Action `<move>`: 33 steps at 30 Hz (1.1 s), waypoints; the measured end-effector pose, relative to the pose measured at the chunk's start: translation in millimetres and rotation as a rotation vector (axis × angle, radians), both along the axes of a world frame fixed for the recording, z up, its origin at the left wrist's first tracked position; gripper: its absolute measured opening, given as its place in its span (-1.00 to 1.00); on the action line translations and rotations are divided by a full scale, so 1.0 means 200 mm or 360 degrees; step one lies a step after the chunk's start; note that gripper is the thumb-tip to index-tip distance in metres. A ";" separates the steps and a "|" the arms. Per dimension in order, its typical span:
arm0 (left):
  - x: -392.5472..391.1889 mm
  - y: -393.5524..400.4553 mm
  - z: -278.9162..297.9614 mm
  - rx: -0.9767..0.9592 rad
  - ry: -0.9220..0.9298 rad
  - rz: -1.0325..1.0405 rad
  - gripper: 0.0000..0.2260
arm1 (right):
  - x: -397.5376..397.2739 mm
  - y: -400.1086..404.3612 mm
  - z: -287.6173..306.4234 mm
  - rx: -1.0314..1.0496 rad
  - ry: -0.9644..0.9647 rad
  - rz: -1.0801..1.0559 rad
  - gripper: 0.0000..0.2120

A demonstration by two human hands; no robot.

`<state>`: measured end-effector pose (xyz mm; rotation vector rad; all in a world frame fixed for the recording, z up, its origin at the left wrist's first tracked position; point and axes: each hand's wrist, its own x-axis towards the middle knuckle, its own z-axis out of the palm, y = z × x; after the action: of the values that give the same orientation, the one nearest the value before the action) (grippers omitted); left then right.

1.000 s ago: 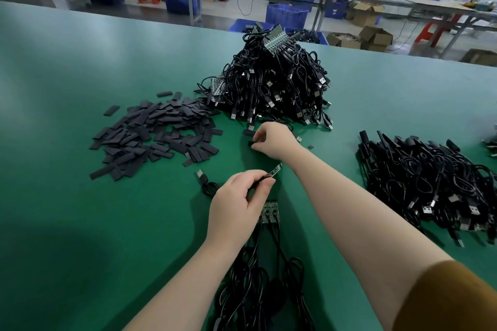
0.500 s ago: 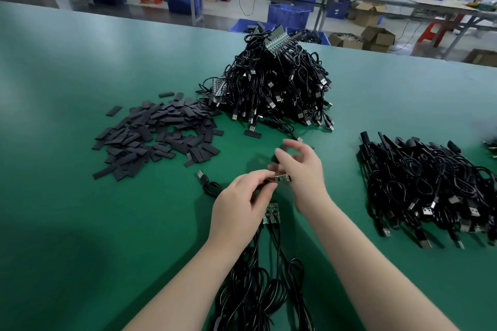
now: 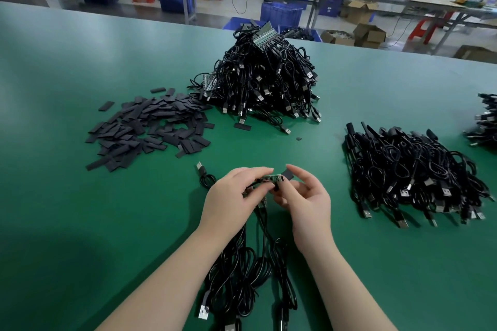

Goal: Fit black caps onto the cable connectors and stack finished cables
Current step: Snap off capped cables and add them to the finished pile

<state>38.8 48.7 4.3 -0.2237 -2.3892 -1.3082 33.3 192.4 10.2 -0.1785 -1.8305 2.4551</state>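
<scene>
Right now the left hand (image 3: 236, 193) pinches a small green connector board (image 3: 271, 179) between thumb and fingertips, while the right hand (image 3: 306, 196) pinches a black cap (image 3: 289, 173) at the board's free end. Both meet above the near-middle of the tabletop (image 3: 80, 209), and the cap looks only just started onto the board, if at all; how far on it sits cannot be made out.

As I judge it, the cap could go on skewed and jam on a board corner, or slip from the fingertips, since both grips are light. That cable trails down into a loose bunch of cables (image 3: 242, 271) at the near edge, so a snag there could tug the board aside.

No bins stand on the tabletop: spare caps (image 3: 150, 129) lie loose left of centre, the uncapped heap (image 3: 266, 83) towards the far edge, the finished stack (image 3: 411, 169) towards the right edge. Blue crates (image 3: 281, 12) sit on the floor beyond; their contents cannot be seen.
</scene>
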 end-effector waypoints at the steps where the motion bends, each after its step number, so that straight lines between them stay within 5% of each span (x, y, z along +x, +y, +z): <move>1: 0.00 0.00 0.00 0.0005 0.0023 -0.0003 -0.80 | 0.00 0.00 0.00 0.0009 0.0010 0.0017 -0.78; 16: -0.02 0.00 0.00 0.0069 -0.0025 -0.0064 -0.79 | -0.01 0.01 0.02 -0.0111 -0.0014 0.0072 -0.84; 22: -0.03 -0.01 0.01 0.0171 0.0026 -0.0065 -0.81 | 0.00 0.03 0.05 0.0028 0.0112 0.0336 -0.81; 33: -0.02 0.00 0.00 0.0222 -0.0024 -0.0129 -0.92 | 0.00 0.05 0.05 0.0150 0.0169 0.0285 -0.74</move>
<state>34.0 49.2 3.7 -0.2731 -2.3109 -1.5116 33.5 201.6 20.8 0.1247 -1.9895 2.4289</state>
